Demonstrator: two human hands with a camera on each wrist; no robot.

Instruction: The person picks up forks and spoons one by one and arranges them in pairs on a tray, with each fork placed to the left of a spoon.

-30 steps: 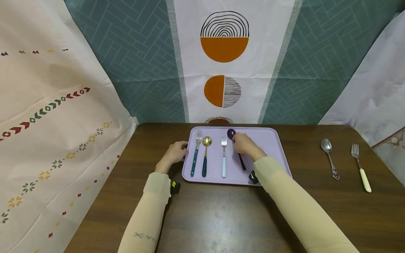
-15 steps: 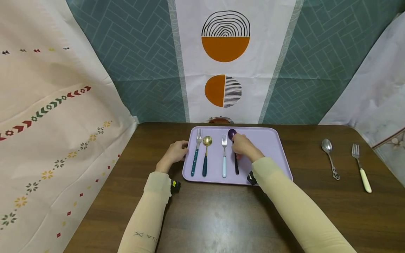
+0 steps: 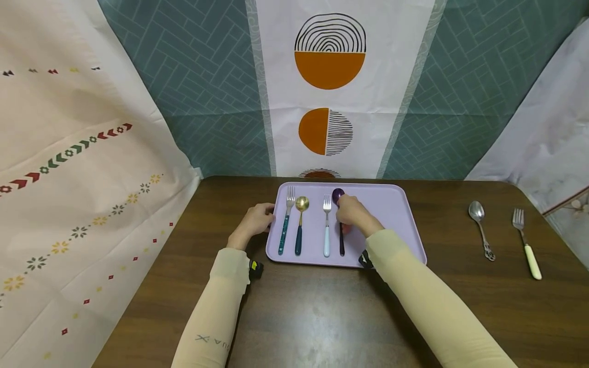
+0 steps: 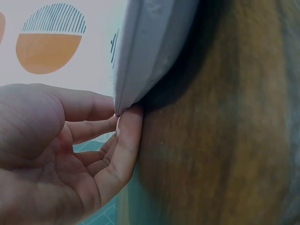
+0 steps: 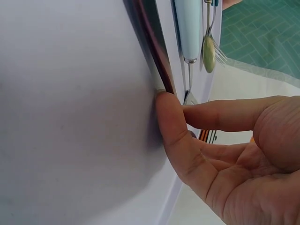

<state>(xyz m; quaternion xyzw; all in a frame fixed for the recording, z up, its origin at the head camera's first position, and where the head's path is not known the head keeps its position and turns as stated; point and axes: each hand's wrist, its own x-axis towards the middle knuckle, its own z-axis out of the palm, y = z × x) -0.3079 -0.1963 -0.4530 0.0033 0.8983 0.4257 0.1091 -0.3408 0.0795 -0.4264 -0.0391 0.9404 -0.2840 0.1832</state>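
Note:
My right hand [image 3: 355, 213] pinches a dark purple spoon [image 3: 342, 243] by its handle between thumb and forefinger, over the lilac tray [image 3: 384, 204]. The spoon's bowl points to the far side, and the hand hides the middle of its handle. In the right wrist view the dark handle [image 5: 154, 42] runs up from the fingertips. My left hand [image 3: 254, 221] holds the tray's left edge; the left wrist view has thumb and fingers on either side of the rim [image 4: 140, 61]. Left of the purple spoon lies a light-blue-handled fork [image 3: 326, 232].
A gold spoon [image 3: 299, 232] with a dark handle and a teal-handled fork [image 3: 286, 225] lie on the tray's left. An ornate silver spoon [image 3: 480, 230] and a cream-handled fork [image 3: 526, 245] lie on the wooden table [image 3: 317, 312] at right. Behind the table hangs patterned cloth [image 3: 216, 102].
The purple spoon has turned from slanted to nearly parallel with the light-blue-handled fork, its handle end swinging left. My right hand has shifted slightly with it. My left hand stays at the tray edge.

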